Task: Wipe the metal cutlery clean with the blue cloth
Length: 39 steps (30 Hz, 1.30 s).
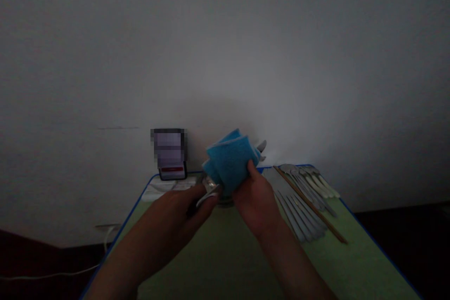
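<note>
My right hand (256, 200) is closed around a folded blue cloth (230, 159), held up over the far part of a green table (228, 253). The cloth wraps a piece of metal cutlery (262, 146); its tip sticks out at the cloth's upper right. My left hand (183, 208) is closed on the handle end of the same piece (208, 197), just left of the cloth. The middle of the cutlery is hidden by the cloth. The scene is dim.
Several pieces of metal cutlery (302, 201) lie in a row on the table's right side, with a wooden stick (311, 206) across them. A phone (170, 152) leans against the white wall at the back. A white cable (70, 272) runs on the left.
</note>
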Each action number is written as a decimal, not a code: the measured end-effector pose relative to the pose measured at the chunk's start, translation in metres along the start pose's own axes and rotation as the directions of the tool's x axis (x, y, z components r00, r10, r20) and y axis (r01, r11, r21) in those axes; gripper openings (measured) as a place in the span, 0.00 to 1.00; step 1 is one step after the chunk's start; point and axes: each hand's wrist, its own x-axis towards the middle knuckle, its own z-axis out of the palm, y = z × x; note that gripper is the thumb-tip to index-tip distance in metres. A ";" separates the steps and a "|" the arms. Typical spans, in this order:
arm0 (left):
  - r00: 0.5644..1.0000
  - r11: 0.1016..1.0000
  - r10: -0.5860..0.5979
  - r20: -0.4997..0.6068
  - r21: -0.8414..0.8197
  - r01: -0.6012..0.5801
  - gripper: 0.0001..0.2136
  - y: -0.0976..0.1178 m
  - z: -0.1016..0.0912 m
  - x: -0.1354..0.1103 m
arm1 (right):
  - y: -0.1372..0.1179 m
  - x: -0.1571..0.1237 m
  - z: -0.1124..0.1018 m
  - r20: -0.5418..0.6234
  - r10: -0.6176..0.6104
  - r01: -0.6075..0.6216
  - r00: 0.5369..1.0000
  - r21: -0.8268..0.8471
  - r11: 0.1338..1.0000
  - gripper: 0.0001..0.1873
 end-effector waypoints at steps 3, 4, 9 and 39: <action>0.999 1.000 -0.019 -0.026 0.021 0.020 0.15 -0.004 -0.002 -0.002 | -0.014 0.006 -0.005 -0.071 -0.009 0.012 0.997 0.050 0.999 0.19; 0.999 0.999 -0.028 -0.038 0.021 0.028 0.15 -0.005 -0.002 -0.002 | -0.018 0.008 -0.007 -0.082 -0.009 0.014 0.997 0.067 0.998 0.19; 1.000 0.998 0.014 -0.013 -0.067 -0.015 0.15 -0.003 0.000 0.000 | -0.029 0.011 -0.011 -0.090 -0.023 0.036 0.996 0.151 0.988 0.20; 0.997 0.995 -0.050 -0.054 -0.089 0.045 0.13 0.003 0.002 0.004 | -0.011 0.008 -0.009 -0.068 0.013 -0.008 0.998 0.075 0.997 0.14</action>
